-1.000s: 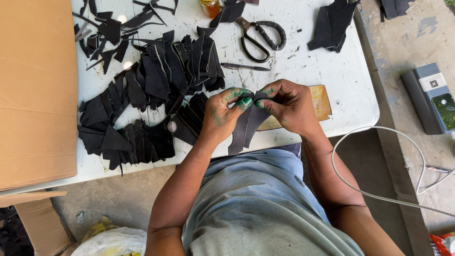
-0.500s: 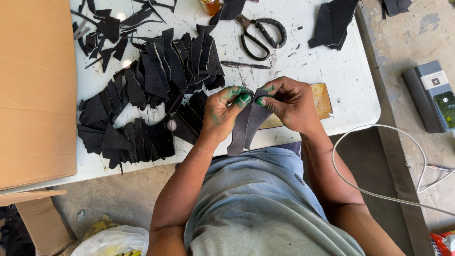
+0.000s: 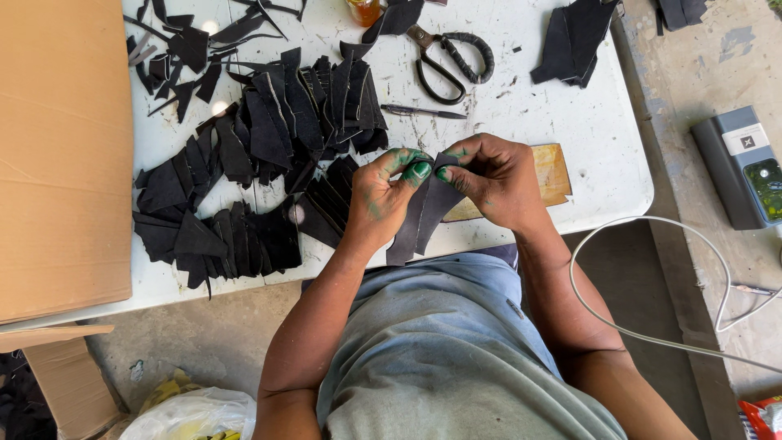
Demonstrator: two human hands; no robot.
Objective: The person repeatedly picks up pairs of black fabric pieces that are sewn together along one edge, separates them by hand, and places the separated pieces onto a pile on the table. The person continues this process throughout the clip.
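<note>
My left hand (image 3: pixel 381 195) and my right hand (image 3: pixel 494 178) meet over the near edge of a white table (image 3: pixel 603 130). Both pinch the top of a dark leather piece (image 3: pixel 423 222) that hangs down between them. Green stain covers the fingertips of both hands. Many more black leather pieces (image 3: pixel 244 171) lie overlapped in rows on the table to the left of my left hand. A tan piece (image 3: pixel 552 173) lies flat under my right hand.
Black-handled scissors (image 3: pixel 446 59) and a pen (image 3: pixel 423 112) lie beyond the hands. A small stack of black pieces (image 3: pixel 577 37) sits at the far right. A big cardboard sheet (image 3: pixel 61 147) covers the table's left. A grey box (image 3: pixel 743 167) and a white cable (image 3: pixel 643 244) lie on the floor.
The hands have barely shifted; the fingers work slightly at the top edge of the hanging piece.
</note>
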